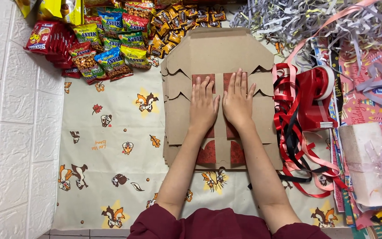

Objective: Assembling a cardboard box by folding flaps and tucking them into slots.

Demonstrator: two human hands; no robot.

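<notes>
Both forearms reach straight forward, side by side. The left hand (pixel 203 107) and right hand (pixel 238 103) lie palm down, fingers spread flat and gripping nothing, pressing on a stack of flattened cardboard boxes (pixel 219 57). The stack lies mid-cloth (pixel 107 146), long axis pointing away, between snack packets (pixel 111 40) and red ribbons (pixel 297 132)

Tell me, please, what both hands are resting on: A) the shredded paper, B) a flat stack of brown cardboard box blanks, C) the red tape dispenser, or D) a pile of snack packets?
B: the left hand and right hand lie flat, side by side, on the brown cardboard stack.
</notes>
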